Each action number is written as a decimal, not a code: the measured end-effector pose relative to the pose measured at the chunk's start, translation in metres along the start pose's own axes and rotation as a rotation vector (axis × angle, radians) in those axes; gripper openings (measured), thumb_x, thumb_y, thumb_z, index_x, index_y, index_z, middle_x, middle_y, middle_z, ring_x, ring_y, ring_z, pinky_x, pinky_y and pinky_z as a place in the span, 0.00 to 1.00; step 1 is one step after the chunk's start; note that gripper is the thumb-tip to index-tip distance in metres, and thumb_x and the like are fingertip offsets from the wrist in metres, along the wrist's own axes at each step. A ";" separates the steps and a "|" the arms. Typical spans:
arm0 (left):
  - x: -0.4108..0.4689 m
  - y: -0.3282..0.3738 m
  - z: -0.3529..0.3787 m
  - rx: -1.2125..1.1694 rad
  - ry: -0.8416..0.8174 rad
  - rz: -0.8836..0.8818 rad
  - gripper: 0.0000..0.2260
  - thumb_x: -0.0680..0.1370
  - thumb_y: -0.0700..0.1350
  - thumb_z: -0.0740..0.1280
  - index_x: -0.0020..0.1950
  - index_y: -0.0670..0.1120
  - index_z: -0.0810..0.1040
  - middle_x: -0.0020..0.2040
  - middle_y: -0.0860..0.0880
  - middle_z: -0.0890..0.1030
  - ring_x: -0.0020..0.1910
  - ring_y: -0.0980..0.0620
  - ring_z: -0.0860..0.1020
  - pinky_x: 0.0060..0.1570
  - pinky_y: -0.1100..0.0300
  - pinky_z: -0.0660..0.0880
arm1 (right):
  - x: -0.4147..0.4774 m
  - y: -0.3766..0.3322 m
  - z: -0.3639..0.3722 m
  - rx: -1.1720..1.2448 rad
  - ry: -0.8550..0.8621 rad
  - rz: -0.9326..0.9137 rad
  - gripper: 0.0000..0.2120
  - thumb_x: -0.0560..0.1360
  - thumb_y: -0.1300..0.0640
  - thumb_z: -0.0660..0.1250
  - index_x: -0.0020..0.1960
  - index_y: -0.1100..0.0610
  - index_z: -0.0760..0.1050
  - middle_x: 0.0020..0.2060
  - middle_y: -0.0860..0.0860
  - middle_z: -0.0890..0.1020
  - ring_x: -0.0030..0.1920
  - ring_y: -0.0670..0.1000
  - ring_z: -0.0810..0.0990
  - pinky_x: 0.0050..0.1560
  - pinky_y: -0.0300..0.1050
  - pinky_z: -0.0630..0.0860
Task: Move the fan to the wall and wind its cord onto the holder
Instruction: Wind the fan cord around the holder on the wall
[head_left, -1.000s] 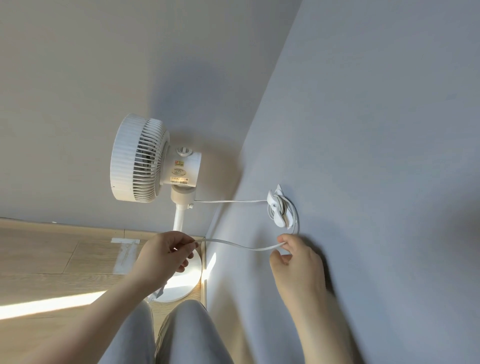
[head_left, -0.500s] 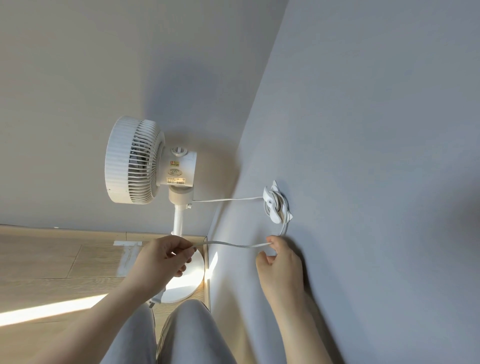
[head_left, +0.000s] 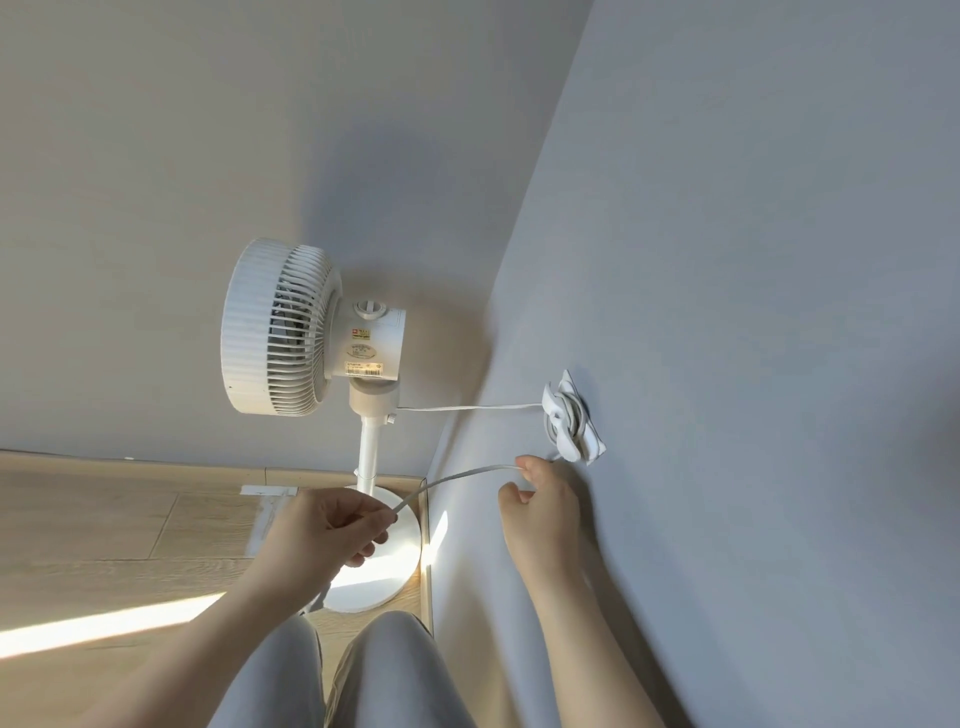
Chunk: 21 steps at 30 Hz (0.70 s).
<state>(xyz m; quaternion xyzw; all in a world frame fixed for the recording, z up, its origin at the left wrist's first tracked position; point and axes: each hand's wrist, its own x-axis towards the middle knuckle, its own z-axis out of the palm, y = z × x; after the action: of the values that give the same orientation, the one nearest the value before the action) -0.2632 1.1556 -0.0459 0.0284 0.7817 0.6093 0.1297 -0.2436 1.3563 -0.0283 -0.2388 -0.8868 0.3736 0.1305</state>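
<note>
Pinching the loose cord (head_left: 457, 474) between them, the left grip (head_left: 327, 530) is hovering before the fan (head_left: 291, 332) in the corner and the right grip (head_left: 545, 499) is hanging close to the wall (head_left: 727, 312) just below the part-wound holder (head_left: 571, 418)

Fan base (head_left: 402, 558): partly covered by the left hand (head_left: 324, 535).
Cord (head_left: 457, 475): free end hidden inside the left hand.
Fan labels (head_left: 362, 359): print too small to be read.
Legs (head_left: 395, 670): cut off at the bottom edge.

Small stickers (head_left: 363, 358) on the fan (head_left: 311, 338) motor housing, print too tiny and blurred to read
</note>
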 end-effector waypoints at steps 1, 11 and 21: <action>0.000 0.001 -0.001 -0.012 -0.002 -0.004 0.04 0.73 0.39 0.71 0.39 0.42 0.84 0.34 0.42 0.84 0.25 0.58 0.76 0.27 0.67 0.74 | 0.003 -0.001 0.002 0.003 0.010 -0.002 0.19 0.75 0.61 0.60 0.66 0.55 0.73 0.57 0.51 0.79 0.48 0.48 0.77 0.51 0.43 0.75; 0.015 -0.001 -0.009 0.129 0.076 0.017 0.05 0.70 0.42 0.73 0.35 0.49 0.85 0.30 0.49 0.84 0.24 0.59 0.74 0.35 0.59 0.72 | 0.028 -0.020 0.005 -0.110 -0.076 -0.013 0.20 0.75 0.58 0.60 0.67 0.58 0.71 0.60 0.53 0.79 0.59 0.51 0.77 0.54 0.41 0.72; 0.031 0.001 -0.005 0.120 0.055 0.076 0.06 0.73 0.42 0.71 0.38 0.53 0.83 0.34 0.50 0.84 0.29 0.57 0.77 0.36 0.56 0.76 | 0.068 -0.047 0.017 -0.479 -0.254 -0.086 0.11 0.70 0.63 0.59 0.29 0.57 0.65 0.26 0.51 0.72 0.28 0.53 0.69 0.25 0.41 0.61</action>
<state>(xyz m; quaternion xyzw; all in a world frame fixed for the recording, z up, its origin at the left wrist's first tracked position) -0.2947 1.1574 -0.0487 0.0489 0.8186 0.5662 0.0828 -0.3234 1.3531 -0.0026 -0.1762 -0.9684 0.1745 -0.0260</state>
